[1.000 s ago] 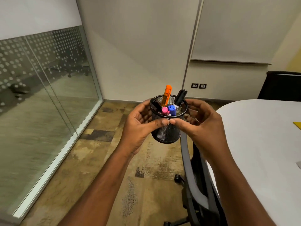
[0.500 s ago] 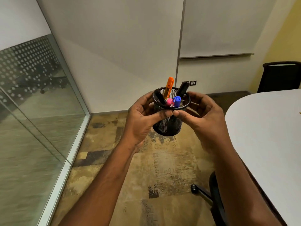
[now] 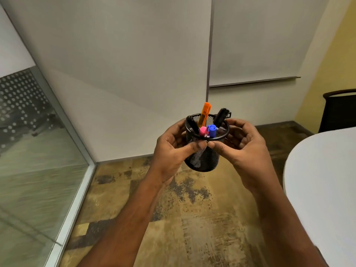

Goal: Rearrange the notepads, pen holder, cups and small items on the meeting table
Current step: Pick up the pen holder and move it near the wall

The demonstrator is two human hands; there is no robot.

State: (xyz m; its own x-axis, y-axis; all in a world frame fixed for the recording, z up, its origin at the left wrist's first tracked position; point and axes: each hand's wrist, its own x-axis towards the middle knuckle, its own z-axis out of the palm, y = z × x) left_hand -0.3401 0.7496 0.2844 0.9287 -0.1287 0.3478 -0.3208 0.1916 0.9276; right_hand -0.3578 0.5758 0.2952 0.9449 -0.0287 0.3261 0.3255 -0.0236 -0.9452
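Holder: a black wire-mesh cylindrical pen holder (image 3: 204, 151), held upright in mid-air over the patterned floor, left of the white rounded worktop (image 3: 323, 180) and not touching it.
Contents: an orange marker (image 3: 204, 114) standing tallest, a black marker (image 3: 221, 116) leaning right, a second black pen (image 3: 192, 124) against the left rim, plus a pink cap (image 3: 203, 131) and a blue cap (image 3: 212, 130) lower down.
Left hand (image 3: 173, 151): curled around the left wall, thumb pressed across the front mesh.
Right hand (image 3: 244, 149): wrapped around the right wall, thumb meeting the other thumb at the front.
Handling: looks light and stiff; the mesh should give fingers good purchase, though thin wire may dent if squeezed hard.
Where to hold: mid-wall on both sides, as here, or under the base; I'd avoid the rim.
Risk: the pens stand loose, so tilting could spill them; keep it level until its base sits on the worktop.
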